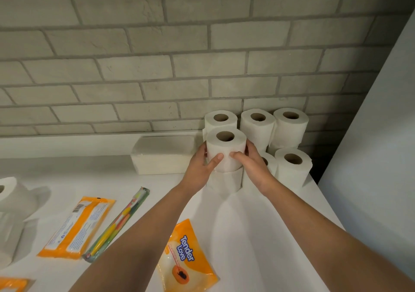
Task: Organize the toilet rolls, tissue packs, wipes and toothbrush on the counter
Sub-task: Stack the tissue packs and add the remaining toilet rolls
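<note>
Toilet roll (225, 150), soft white cylinder with a cardboard core, sits stacked on another roll (224, 180) at the worktop's (247, 224) two o'clock corner; left hand (198, 169) and right hand (252, 163) each grip its sides, fingers curled around.

"Tender Love" in blue lettering on orange wipes pack (186, 258), barcode on second orange pack (76, 224), its print illegible

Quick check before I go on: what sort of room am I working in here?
Probably a bathroom or utility counter: a white counter against a pale brick-pattern wall, stacked toilet rolls, wipes packs and a packaged toothbrush.
</note>
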